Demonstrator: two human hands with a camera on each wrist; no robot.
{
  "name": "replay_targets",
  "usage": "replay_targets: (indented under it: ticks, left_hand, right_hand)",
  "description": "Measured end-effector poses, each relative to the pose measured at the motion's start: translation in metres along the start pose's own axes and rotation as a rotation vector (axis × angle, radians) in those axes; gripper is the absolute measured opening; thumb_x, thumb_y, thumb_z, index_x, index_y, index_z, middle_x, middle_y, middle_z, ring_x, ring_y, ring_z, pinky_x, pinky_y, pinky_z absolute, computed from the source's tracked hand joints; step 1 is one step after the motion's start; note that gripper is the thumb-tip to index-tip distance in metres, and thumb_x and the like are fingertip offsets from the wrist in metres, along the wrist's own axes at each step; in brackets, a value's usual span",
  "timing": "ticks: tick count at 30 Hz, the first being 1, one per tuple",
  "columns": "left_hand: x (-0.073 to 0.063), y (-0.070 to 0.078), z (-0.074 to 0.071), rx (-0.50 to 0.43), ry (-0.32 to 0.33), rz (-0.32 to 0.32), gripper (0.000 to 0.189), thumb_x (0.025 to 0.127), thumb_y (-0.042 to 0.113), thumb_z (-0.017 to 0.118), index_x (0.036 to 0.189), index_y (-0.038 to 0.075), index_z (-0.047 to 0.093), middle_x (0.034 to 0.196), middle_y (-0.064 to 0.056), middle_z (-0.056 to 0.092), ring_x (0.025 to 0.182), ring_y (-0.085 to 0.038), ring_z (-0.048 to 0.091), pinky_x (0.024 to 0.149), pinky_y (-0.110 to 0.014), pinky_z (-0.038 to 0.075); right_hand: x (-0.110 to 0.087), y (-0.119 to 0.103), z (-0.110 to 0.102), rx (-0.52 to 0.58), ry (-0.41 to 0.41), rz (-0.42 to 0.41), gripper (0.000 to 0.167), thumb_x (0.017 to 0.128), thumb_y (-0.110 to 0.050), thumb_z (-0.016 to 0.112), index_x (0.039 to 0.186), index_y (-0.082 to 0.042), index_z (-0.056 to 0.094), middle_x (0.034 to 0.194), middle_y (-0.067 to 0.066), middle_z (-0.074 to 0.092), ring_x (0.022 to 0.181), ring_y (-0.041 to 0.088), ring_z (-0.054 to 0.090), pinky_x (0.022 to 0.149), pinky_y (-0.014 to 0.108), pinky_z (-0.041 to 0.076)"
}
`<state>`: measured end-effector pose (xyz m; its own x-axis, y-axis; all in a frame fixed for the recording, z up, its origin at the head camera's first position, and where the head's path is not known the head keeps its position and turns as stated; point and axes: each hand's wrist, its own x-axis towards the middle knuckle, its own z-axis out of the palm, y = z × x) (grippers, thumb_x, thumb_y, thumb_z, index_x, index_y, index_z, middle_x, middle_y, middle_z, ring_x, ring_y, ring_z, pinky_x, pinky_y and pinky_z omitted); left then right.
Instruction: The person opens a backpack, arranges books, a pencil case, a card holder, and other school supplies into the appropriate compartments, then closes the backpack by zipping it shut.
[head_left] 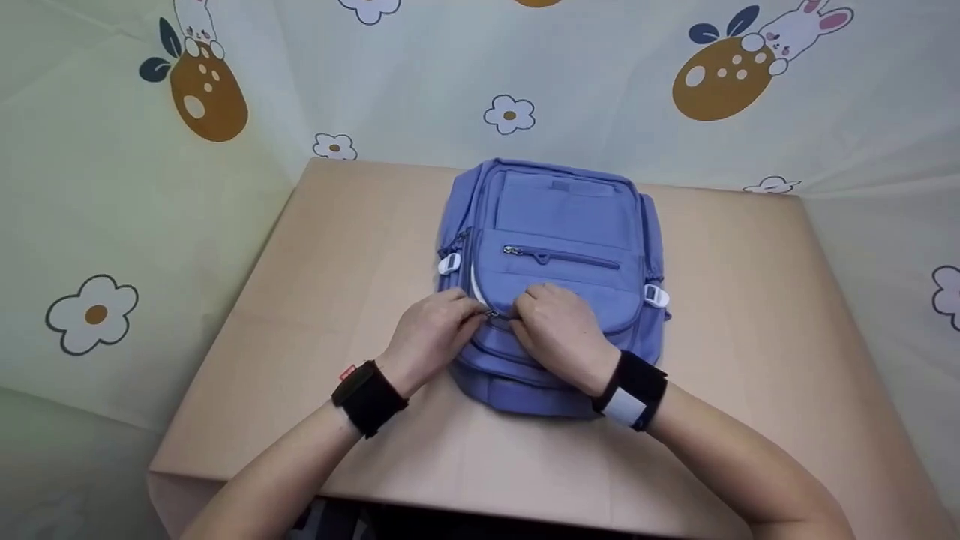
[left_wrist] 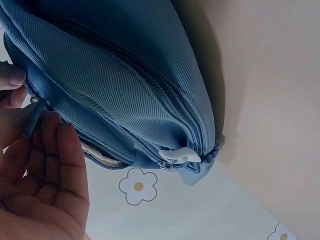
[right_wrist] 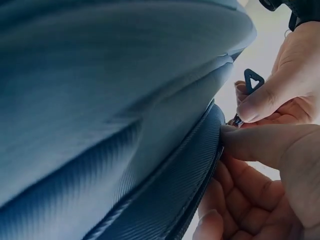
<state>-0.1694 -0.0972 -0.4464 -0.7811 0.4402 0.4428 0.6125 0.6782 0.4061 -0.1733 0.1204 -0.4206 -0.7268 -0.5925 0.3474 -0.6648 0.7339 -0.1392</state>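
A blue backpack (head_left: 562, 210) lies on its back, front panel up. My left hand (head_left: 435, 330) pinches the zipper pull (left_wrist: 35, 119) of the curved front pocket between thumb and fingers. The pull's triangular loop (right_wrist: 254, 80) sticks out past the thumb in the right wrist view. Just right of the slider, my right hand (head_left: 559, 330) pinches the pocket's edge by the zipper track, thumb (right_wrist: 250, 142) on top and fingers curled beneath. Left of the slider the zipper is parted, and a strip of white lining (head_left: 478, 289) shows through.
The backpack rests on a table with a tan cover (head_left: 337, 300). White buckles (head_left: 656, 295) sit on both sides of the bag. A short zipper (head_left: 570, 257) crosses its front panel. Patterned cloth (head_left: 420, 82) hangs behind the table and at its sides.
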Motion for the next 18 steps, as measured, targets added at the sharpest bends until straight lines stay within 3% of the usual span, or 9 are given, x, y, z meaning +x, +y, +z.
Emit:
replay_targets:
  ticks: [4, 8, 13, 18]
  left_hand:
    - [0.002, -0.001, 0.0, 0.019, -0.014, 0.01, 0.008, 0.095, 0.011, 0.073, 0.102, 0.009, 0.077, 0.091, -0.002, 0.068, 0.079, -0.018, 0.065, 0.068, -0.035, 0.055]
    - [0.007, -0.008, -0.002, 0.027, 0.012, 0.012, 0.006, 0.095, 0.009, 0.072, 0.1, 0.009, 0.075, 0.092, -0.002, 0.068, 0.08, -0.019, 0.065, 0.069, -0.035, 0.055]
    - [0.016, -0.024, -0.007, 0.046, 0.04, -0.054, 0.004, 0.094, 0.008, 0.072, 0.098, 0.008, 0.074, 0.094, -0.004, 0.069, 0.083, -0.021, 0.067, 0.073, -0.038, 0.056]
    - [0.027, -0.034, -0.008, 0.049, 0.029, -0.092, 0.005, 0.096, 0.01, 0.07, 0.099, 0.007, 0.073, 0.094, -0.006, 0.069, 0.084, -0.023, 0.067, 0.074, -0.039, 0.055]
  right_hand:
    - [0.0, 0.0, 0.001, -0.01, -0.012, -0.002, 0.013, 0.092, -0.012, 0.07, 0.083, -0.008, 0.063, 0.079, 0.005, 0.06, 0.073, 0.026, 0.059, 0.065, 0.042, 0.051]
    - [-0.001, 0.0, 0.0, -0.007, -0.008, -0.011, 0.012, 0.092, -0.011, 0.069, 0.083, -0.008, 0.061, 0.078, 0.004, 0.059, 0.072, 0.026, 0.059, 0.065, 0.042, 0.051]
    - [-0.003, -0.001, -0.001, 0.002, -0.01, -0.015, 0.011, 0.091, -0.01, 0.067, 0.083, -0.008, 0.061, 0.078, 0.004, 0.059, 0.072, 0.026, 0.06, 0.066, 0.043, 0.052]
    - [-0.002, 0.0, -0.001, 0.015, -0.004, -0.017, 0.011, 0.091, -0.009, 0.066, 0.082, -0.008, 0.061, 0.076, 0.003, 0.058, 0.07, 0.025, 0.059, 0.065, 0.042, 0.052]
